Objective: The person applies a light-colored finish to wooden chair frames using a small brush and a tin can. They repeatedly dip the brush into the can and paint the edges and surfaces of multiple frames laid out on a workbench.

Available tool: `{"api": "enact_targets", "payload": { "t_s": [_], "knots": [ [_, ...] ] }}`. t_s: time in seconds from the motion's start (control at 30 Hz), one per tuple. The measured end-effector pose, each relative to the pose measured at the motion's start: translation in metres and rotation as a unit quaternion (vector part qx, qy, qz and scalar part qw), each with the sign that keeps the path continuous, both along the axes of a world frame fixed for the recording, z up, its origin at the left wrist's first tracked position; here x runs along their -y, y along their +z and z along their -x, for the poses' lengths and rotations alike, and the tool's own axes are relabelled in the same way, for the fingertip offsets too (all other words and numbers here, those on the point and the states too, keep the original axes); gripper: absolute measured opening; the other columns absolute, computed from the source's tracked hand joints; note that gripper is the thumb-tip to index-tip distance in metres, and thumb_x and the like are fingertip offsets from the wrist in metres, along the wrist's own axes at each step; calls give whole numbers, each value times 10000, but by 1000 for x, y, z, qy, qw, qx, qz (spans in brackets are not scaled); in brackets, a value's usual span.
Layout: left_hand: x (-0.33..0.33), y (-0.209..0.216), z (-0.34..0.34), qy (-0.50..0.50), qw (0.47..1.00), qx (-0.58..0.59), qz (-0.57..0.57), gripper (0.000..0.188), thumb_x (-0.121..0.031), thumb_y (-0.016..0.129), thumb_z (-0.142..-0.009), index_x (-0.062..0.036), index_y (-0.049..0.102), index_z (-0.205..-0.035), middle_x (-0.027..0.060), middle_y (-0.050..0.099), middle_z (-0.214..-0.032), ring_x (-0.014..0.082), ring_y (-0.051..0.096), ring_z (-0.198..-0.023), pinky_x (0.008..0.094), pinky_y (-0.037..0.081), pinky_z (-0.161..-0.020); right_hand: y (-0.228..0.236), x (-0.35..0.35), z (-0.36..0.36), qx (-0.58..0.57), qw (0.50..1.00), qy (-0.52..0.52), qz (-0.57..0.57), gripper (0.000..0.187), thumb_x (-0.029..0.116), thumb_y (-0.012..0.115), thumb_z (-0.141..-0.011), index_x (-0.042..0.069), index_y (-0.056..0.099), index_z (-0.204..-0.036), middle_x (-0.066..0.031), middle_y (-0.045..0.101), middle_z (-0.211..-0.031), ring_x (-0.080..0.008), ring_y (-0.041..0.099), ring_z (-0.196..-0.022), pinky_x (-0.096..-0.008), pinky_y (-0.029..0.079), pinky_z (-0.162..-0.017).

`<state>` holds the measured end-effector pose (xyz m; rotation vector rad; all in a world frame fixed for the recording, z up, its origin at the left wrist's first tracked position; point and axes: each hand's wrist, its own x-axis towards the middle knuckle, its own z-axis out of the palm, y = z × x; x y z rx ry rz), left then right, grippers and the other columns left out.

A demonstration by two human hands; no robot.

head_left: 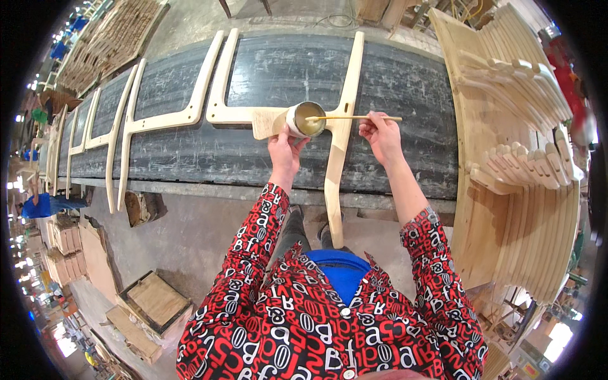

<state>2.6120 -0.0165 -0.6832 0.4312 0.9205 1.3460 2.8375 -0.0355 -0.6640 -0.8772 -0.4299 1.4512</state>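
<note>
My left hand (286, 153) is wrapped round a small white can (292, 120), tilted so that its yellowish, paste-like contents (310, 123) show. A thin wooden stick (348, 116) is pinched in my right hand (382, 136), and its far end dips into the can. Below the can lies a pale wooden chair-side frame (345, 114), with one leg reaching past the bench's near edge. Next to my left fingers is a flat, light wooden piece (267, 122); whether I touch it, I cannot tell.
More wooden frames (161, 120) lie in a row leftward along the dark, scuffed bench (405, 95). Stacked curved wooden parts (525, 152) stand at the right beside upright boards (475, 228). A wooden box (155, 301) sits on the floor at lower left.
</note>
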Motion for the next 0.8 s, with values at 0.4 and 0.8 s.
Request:
{"api": "enact_targets", "payload": {
  "t_s": [0.4,0.8],
  "knots": [
    [-43,-11,-57,-55,997,20,43,237,-168,426,-945,-61,443,-1155,97,532,-1107,240,575,-978,444,559,-756,-33,-22,-18,15,972,-166,168,218,256,643,-845,71,535,-803,-37,581,-671,-103,547,-521,-263,487,-457],
    [-49,-41,-6,-6,997,10,75,256,-207,400,-957,-29,472,-1126,124,542,-1088,264,581,-981,463,544,-776,5,-59,-39,456,885,-86,-41,191,185,584,-886,36,515,-788,-49,611,-697,-100,595,-581,-228,468,-510]
  ]
}}
